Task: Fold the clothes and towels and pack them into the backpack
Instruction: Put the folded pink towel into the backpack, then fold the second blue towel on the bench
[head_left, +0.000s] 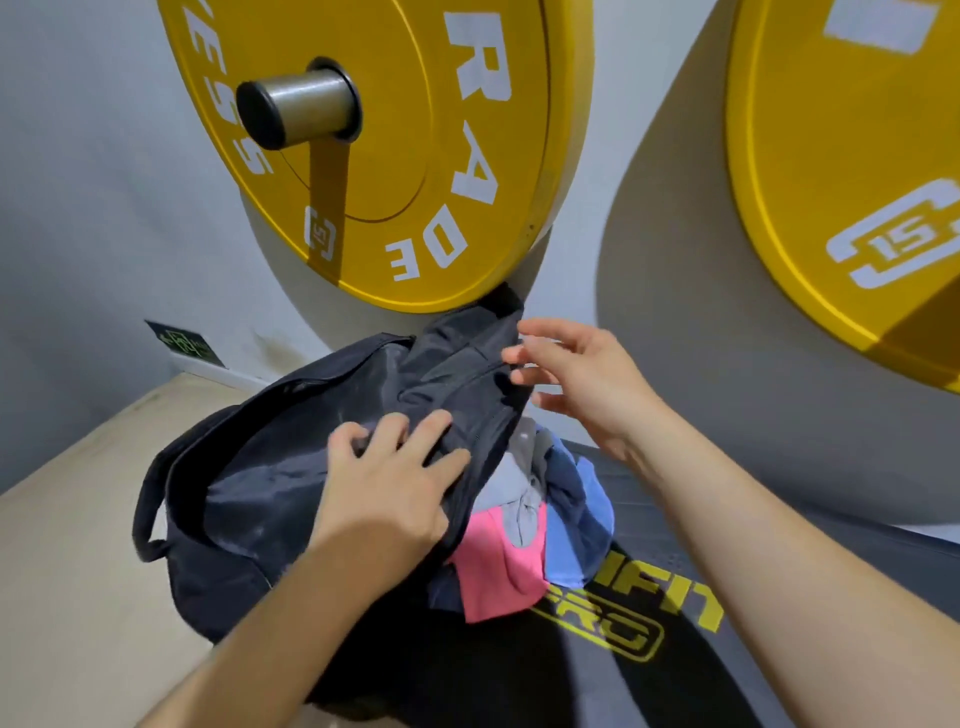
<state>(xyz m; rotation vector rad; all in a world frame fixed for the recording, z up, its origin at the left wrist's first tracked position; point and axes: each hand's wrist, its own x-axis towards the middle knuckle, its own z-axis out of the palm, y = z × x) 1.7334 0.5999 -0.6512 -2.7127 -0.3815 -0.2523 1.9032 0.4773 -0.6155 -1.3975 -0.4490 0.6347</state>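
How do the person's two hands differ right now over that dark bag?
The left hand lies on the backpack, fingers bent into its fabric; the right hand is raised beside it, fingers spread, gripping nothing. The left hand is lower and nearer the camera than the right hand. Both are bare and close to the opening where clothes spill out.

The backpack (291, 467) is black, almost navy where the light catches it. At its mouth are a pink garment (498, 561), a pale grey one (519, 483) and a mid-blue one (582, 519). The mat (727, 675) is charcoal with yellow-green lettering; past its left edge the floor (78, 545) is pale tan. Both weight plates (415, 156) (841, 156) are bright yellow with white lettering against an off-white wall (78, 208).
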